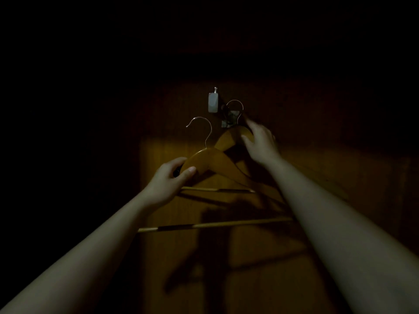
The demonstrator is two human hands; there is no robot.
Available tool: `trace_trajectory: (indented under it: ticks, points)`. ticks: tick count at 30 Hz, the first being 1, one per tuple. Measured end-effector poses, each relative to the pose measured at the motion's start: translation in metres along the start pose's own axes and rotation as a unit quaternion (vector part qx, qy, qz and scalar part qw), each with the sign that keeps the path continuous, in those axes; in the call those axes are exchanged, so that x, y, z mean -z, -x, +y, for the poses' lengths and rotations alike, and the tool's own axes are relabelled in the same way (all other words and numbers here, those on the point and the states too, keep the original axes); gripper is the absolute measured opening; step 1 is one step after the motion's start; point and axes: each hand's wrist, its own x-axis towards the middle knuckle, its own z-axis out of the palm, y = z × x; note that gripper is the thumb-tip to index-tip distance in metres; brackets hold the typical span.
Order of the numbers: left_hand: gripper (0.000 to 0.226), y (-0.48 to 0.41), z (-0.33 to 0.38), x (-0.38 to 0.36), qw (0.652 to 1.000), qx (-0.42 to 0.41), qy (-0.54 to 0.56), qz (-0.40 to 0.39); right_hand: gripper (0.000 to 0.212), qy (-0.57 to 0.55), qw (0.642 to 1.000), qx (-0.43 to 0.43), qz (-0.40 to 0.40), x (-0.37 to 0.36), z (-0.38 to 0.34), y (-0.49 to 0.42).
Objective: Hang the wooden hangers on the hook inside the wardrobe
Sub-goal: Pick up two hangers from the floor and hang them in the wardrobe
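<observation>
The wardrobe's wooden back panel (260,279) fills the centre of the frame. Low centre, the front hanger (213,162) has the left hand (172,177) curled around its left shoulder. The right hand (258,141) grips the neck of the rear hanger (229,138), just right of the white hook (213,102).

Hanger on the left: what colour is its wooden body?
The left hanger is warm golden-brown wood, best seen in the head view.
</observation>
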Motion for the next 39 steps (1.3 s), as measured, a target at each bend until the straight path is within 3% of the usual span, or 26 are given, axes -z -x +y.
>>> trace_trajectory:
  ticks: [7, 10, 14, 17, 20, 23, 26, 33, 39]
  points:
    - [0.021, 0.001, -0.01, 0.002, 1.0, 0.021, 0.016, 0.014, 0.048, 0.022, 0.997, -0.006, -0.075, -0.024, 0.007, -0.006]
    - [0.017, 0.003, -0.011, 0.003, 1.0, 0.019, 0.002, 0.015, 0.046, 0.0, 0.997, -0.009, -0.071, -0.027, 0.008, -0.002]
    - [0.011, 0.01, -0.013, 0.001, 1.0, 0.004, -0.019, 0.007, 0.049, 0.055, 0.993, -0.015, -0.099, -0.026, 0.007, 0.002]
    - [0.014, 0.013, -0.011, 0.003, 1.0, -0.003, -0.024, -0.009, 0.053, 0.06, 0.997, 0.028, -0.047, -0.017, 0.0, 0.023]
    - [0.018, 0.015, -0.007, 0.005, 0.999, -0.015, -0.031, -0.031, 0.043, -0.018, 0.996, 0.086, -0.033, -0.003, -0.01, 0.056]
    - [0.021, 0.014, -0.003, 0.002, 0.998, -0.018, -0.019, -0.06, 0.055, -0.092, 0.986, 0.115, -0.083, 0.013, -0.018, 0.091]
    - [0.018, 0.009, 0.002, -0.008, 0.996, -0.024, -0.001, -0.086, 0.064, -0.019, 0.985, 0.13, -0.116, 0.018, -0.015, 0.113]
    - [0.016, -0.019, 0.015, -0.029, 0.992, -0.055, -0.014, -0.112, 0.077, 0.087, 0.978, 0.179, -0.067, 0.018, -0.001, 0.119]
    - [0.029, -0.051, 0.03, -0.037, 0.995, -0.044, -0.065, -0.064, 0.081, 0.046, 0.986, 0.154, -0.037, 0.023, 0.012, 0.086]
